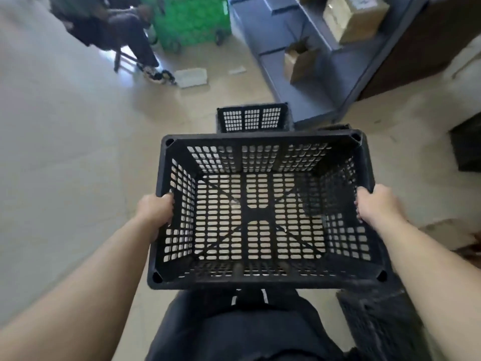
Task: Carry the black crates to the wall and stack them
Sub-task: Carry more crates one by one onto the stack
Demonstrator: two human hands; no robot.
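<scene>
I hold an empty black slotted crate [263,214] in front of my waist, seen from above. My left hand [156,212] grips its left rim and my right hand [377,204] grips its right rim. A second black crate [252,118] stands on the floor just beyond it, its lower part hidden by the held crate. Another black crate [374,324] shows at the lower right, beside my leg. The pale wall [52,126] runs along the left side.
A blue metal shelf rack [307,74] with cardboard boxes [354,19] stands ahead on the right. A seated person [125,29] and a green crate [190,19] are at the far end. A flat white pack [191,77] lies on the tiled floor. A dark object [466,144] sits at the right edge.
</scene>
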